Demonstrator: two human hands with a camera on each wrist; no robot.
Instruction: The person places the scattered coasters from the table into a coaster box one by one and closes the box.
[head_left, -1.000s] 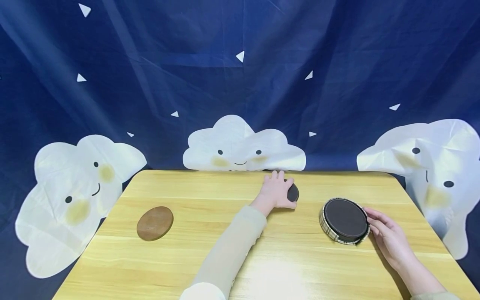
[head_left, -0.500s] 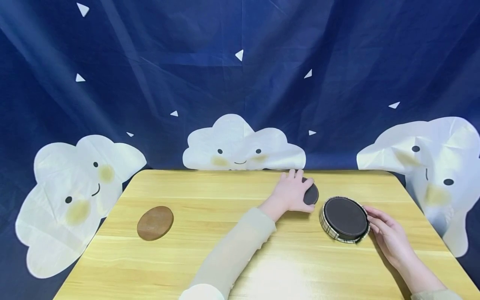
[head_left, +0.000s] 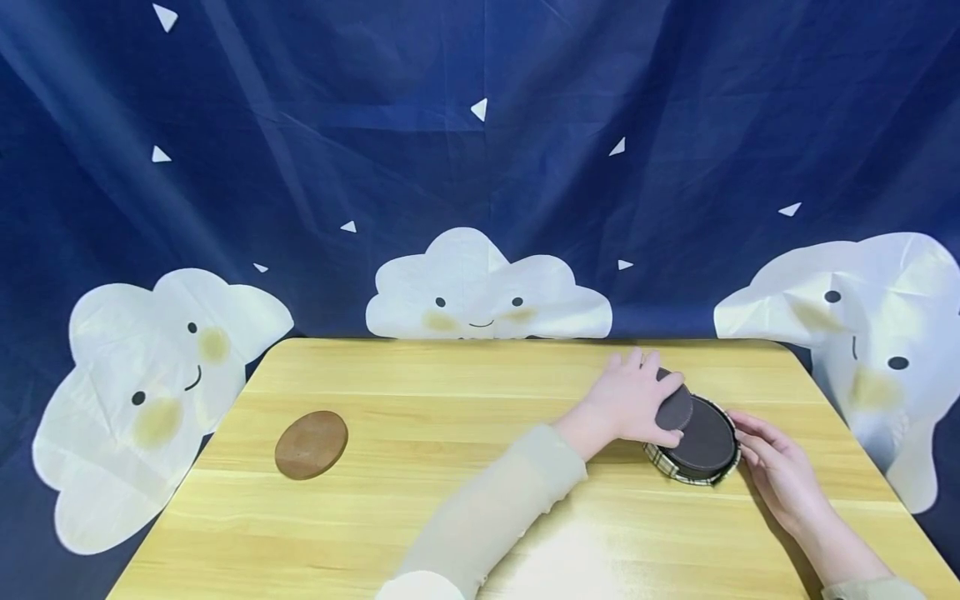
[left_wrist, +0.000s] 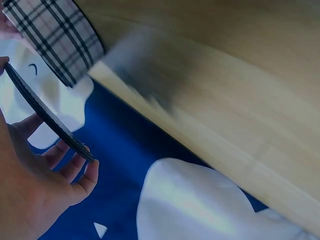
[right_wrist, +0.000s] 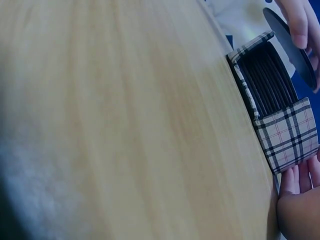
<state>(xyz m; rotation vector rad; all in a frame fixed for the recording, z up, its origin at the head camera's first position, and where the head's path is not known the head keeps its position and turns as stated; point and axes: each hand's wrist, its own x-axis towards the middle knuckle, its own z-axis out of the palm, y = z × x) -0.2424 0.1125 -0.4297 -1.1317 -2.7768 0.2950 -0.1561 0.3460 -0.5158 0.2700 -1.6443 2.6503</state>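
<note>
My left hand (head_left: 628,398) holds a thin round black coaster (head_left: 676,407) by its edge, thumb on the near side and fingers on the far side. The coaster is tilted above the left back part of a round holder (head_left: 675,468) covered in plaid. Inside that holder sits a stack of black coasters (right_wrist: 265,80); its top one is partly covered by the held coaster. My right hand (head_left: 783,483) rests against the holder's right side, its fingers (right_wrist: 302,177) touching the plaid wall. In the left wrist view the held coaster (left_wrist: 47,115) shows edge-on, apart from the holder.
A brown round coaster (head_left: 311,445) lies flat on the left of the light wooden table (head_left: 420,500). Behind the table's far edge hangs a dark blue curtain (head_left: 420,150) with white clouds and triangles.
The left hand has moved right with the black coaster, from the back middle of the table to over the holder. The right hand and the holder have stayed almost still.
</note>
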